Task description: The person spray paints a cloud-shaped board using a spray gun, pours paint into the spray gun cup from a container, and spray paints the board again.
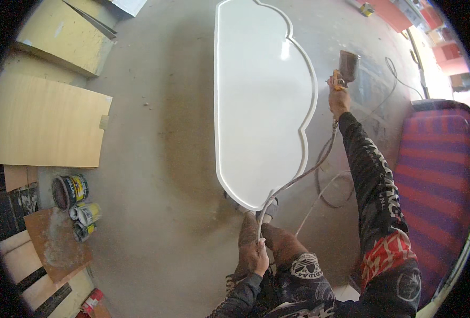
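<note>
White scalloped panel is sitting in the upper middle of the frame, glossy face up, straight edge left, wavy edge right; whatever is supporting it isn't showing. Right hand is gripping a spray gun with its cup, just beside the wavy edge, not touching. Can't tell if the trigger is being pulled or spray is coming out. Left hand is grasping the hose at bottom centre, below the panel's rounded end. Hose is crossing that end's rim in view; can't tell if it's making contact. Step in hand, my read: spray-coating the panel, gun working the wavy side. Next move is calling for steady standoff and hose slack being kept off the face. Farther out: striped purple-and-red pad is taking up the right side, paint cans are sitting lower left near a brown board, pale board is lying above them.
</note>
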{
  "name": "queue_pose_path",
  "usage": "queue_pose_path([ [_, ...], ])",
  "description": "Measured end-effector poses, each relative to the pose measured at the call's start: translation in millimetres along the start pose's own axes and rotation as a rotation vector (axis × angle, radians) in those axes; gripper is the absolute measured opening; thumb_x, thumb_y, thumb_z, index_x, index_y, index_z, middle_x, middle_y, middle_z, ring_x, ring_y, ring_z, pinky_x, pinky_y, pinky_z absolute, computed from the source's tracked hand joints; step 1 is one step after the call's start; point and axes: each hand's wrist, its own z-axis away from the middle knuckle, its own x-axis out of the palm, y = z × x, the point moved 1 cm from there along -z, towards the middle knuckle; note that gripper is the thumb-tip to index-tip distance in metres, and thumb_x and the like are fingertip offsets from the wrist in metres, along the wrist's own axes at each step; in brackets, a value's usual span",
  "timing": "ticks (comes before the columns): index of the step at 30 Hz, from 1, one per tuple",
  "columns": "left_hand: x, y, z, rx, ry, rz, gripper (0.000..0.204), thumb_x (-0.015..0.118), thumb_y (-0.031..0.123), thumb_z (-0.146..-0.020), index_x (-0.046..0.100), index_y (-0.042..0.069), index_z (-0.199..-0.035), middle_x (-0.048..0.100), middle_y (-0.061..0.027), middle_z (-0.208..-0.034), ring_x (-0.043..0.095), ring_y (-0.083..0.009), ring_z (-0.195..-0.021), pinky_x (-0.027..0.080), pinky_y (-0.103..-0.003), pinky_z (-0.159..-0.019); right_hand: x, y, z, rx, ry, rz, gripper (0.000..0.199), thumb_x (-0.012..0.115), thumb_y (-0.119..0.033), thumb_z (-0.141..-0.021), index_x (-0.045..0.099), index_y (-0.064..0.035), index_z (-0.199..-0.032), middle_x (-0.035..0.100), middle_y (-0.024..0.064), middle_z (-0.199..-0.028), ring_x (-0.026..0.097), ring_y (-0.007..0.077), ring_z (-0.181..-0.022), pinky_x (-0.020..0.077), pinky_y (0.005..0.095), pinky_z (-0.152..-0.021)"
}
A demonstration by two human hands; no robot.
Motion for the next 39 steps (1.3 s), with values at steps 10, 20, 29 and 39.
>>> queue_pose_path([
  [10, -2.4, -7.3, -5.9, -0.063, -0.012, 0.158, 0.044, 0.04, 0.041, -0.1, 0.06, 0.002, -0.104, 0.053, -0.005, -0.081, 0.05, -0.0163, -0.073, 0.041, -0.032, -0.067, 27.5, -27.4, 21.9, -0.001, -0.152, -0.079, 0.041, 0.056, -0.045, -0.09, 0.066, -0.0094, -0.108, 0.068, 0.0127, -0.087, 0.066, 0.024, -0.081, 0.05, 0.0367, -0.072],
  [20, 31.5, -50.7, -4.3, -0.2, 0.139, 0.151, 0.055, 0.041, 0.053, -0.096, 0.055, 0.0, -0.103, 0.059, -0.0136, -0.087, 0.059, -0.0257, -0.079, 0.046, -0.039, -0.073, 53.7, -110.4, 53.3, 0.17, -0.625, -0.666, 0.032, 0.062, -0.037, -0.089, 0.053, -0.0069, -0.093, 0.05, -0.0007, -0.071, 0.04, 0.0044, -0.044, 0.0355, 0.022, -0.036],
  [29, 38.2, -37.8, -4.6, -0.218, 0.209, 0.172, 0.058, 0.042, 0.056, -0.094, 0.056, 0.001, -0.106, 0.06, -0.0161, -0.086, 0.059, -0.0294, -0.079, 0.046, -0.041, -0.073, 39.9, -115.6, 45.1, 0.168, -0.788, -0.797, 0.024, 0.061, -0.03, -0.09, 0.051, -0.0086, -0.093, 0.049, -0.003, -0.071, 0.038, 0.0033, -0.044, 0.0331, 0.0209, -0.036],
  [39, 0.5, 18.2, -15.8, 0.013, 0.132, -0.021, 0.054, 0.042, 0.05, -0.096, 0.061, 0.0, -0.104, 0.061, -0.0131, -0.083, 0.059, -0.0283, -0.078, 0.046, -0.039, -0.073, 17.3, -48.1, 23.1, 0.259, -0.384, -0.445, 0.033, 0.062, -0.041, -0.088, 0.063, -0.0109, -0.1, 0.05, -0.003, -0.067, 0.04, 0.0052, -0.043, 0.0331, 0.0239, -0.036],
])
